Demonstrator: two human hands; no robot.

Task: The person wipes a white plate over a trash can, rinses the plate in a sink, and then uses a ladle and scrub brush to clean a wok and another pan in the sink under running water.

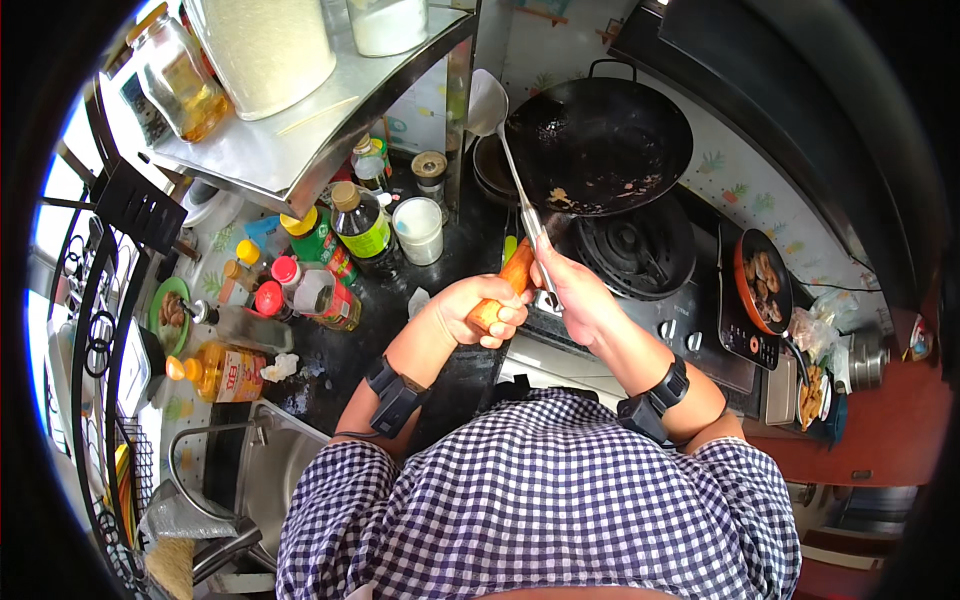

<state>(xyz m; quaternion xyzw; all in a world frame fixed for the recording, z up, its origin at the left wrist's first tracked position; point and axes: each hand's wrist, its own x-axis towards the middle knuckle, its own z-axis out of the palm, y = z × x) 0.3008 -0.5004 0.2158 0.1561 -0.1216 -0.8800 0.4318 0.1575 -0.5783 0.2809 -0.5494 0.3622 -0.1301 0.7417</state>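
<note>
My left hand (486, 307) is closed around the wooden handle (519, 268) of a black wok (600, 139). The wok is lifted and tilted over the gas burner (637, 247), with a few food scraps stuck low on its inner wall. In my right hand (574, 289) is a metal spatula (517, 169), gripped by its shaft. Its broad blade points away from me, beside the wok's left rim. Behind the spatula, part of another dark pan (491, 169) shows on the stove's left side.
Bottles and jars, among them a soy sauce bottle (361, 225) and a white tub (418, 231), crowd the left counter below a metal shelf (300, 127). A sink (281, 457) is at lower left. An orange frying pan (763, 281) with browned food rests on an induction cooktop (731, 300) at right.
</note>
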